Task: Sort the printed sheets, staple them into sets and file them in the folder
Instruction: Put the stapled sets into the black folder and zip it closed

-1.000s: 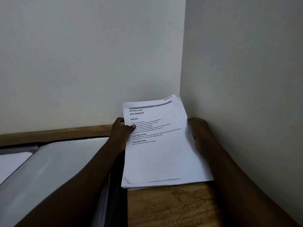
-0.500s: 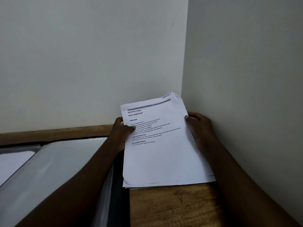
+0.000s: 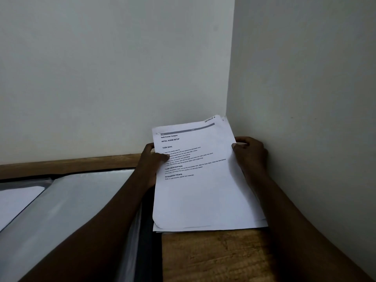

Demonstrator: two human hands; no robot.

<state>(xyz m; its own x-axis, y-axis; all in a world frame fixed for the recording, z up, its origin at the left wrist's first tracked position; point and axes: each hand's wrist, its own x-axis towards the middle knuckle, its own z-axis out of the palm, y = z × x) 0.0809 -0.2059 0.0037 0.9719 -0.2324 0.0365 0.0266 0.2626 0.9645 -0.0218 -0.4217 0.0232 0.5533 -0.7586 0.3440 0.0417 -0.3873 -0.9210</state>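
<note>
A stack of white printed sheets (image 3: 203,196) lies in the corner of a wooden table, its top page showing headings such as "TASK GOAL". My left hand (image 3: 151,161) grips the stack's left edge, thumb on the printed text. My right hand (image 3: 249,154) pinches the right edge of the top sheets, thumb on top, fingers curled behind. An open folder with shiny plastic sleeves (image 3: 67,202) lies to the left, partly under my left forearm; a white sheet (image 3: 16,200) sits in its far-left sleeve.
The wooden table (image 3: 213,255) shows bare in front of the stack. Two pale walls meet in a corner (image 3: 230,78) just behind the sheets, and the right wall runs close beside my right arm.
My right hand has shifted from resting beside the stack to pinching its right edge with the thumb on top. The far end of the sheets has risen slightly. My left hand stays put.
</note>
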